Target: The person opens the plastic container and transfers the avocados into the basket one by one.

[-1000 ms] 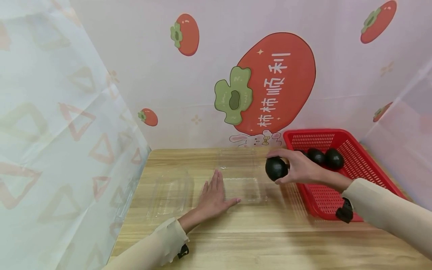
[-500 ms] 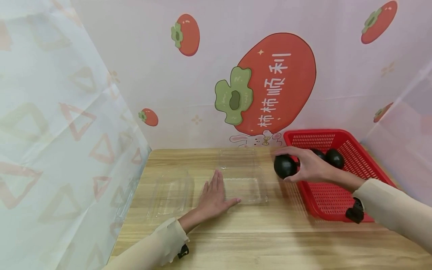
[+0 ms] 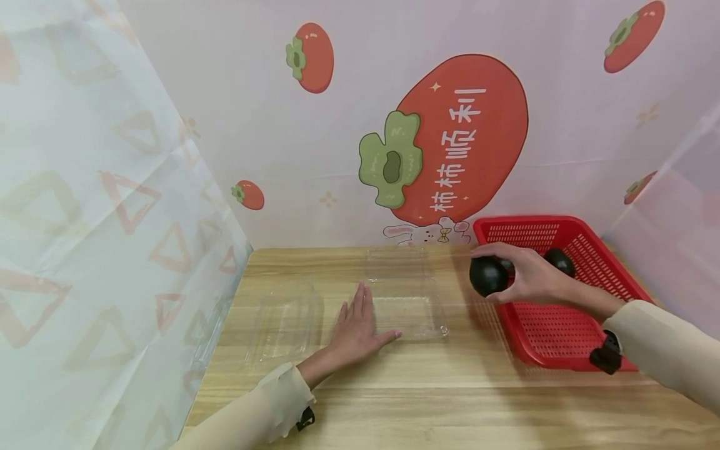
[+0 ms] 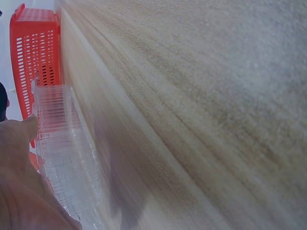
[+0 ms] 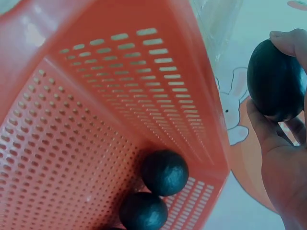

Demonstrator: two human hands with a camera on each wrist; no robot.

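Observation:
My right hand pinches a dark, glossy avocado between thumb and fingers, above the left rim of the red basket. The right wrist view shows the avocado upright, clear of the basket wall. My left hand, fingers straight, rests at the left side of a clear plastic clamshell box, whose lid lies folded back. In the left wrist view my left thumb is right at the box's rim. More avocados lie in the basket, partly hidden by my right arm in the head view.
The red perforated basket stands at the right of the wooden table. A second clear plastic box sits to the left of my left hand. Printed cloth walls close in the back and both sides.
My right hand has moved right with the avocado, from over the clamshell box's right side to the basket's left rim. The left hand and the boxes have stayed put.

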